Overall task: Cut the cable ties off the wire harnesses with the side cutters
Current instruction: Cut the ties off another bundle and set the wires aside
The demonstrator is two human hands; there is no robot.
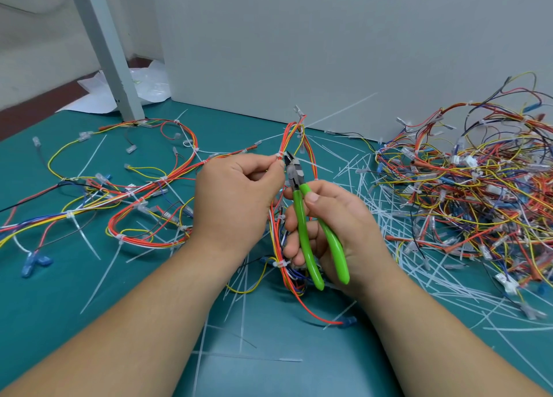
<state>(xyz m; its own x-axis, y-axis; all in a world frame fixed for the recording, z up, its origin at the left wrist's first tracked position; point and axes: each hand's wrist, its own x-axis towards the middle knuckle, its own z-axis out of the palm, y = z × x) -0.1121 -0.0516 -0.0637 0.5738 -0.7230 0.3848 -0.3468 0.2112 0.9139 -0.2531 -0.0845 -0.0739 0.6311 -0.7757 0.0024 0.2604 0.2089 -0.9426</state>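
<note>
Above teal surface, left hand fingers are pinching red-orange wire harness at white cable tie; right hand fingers are gripping green-handled side cutters, tips at tie's 3 o'clock.

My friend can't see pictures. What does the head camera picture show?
A person's left hand pinches a red-and-yellow wire harness while the right hand holds green-handled side cutters, tips right beside a white cable tie on it. More harnesses and many cut white ties lie scattered on the teal table.

Even soft light, faint shadows, wide-angle edge distortion, slight blur
</note>
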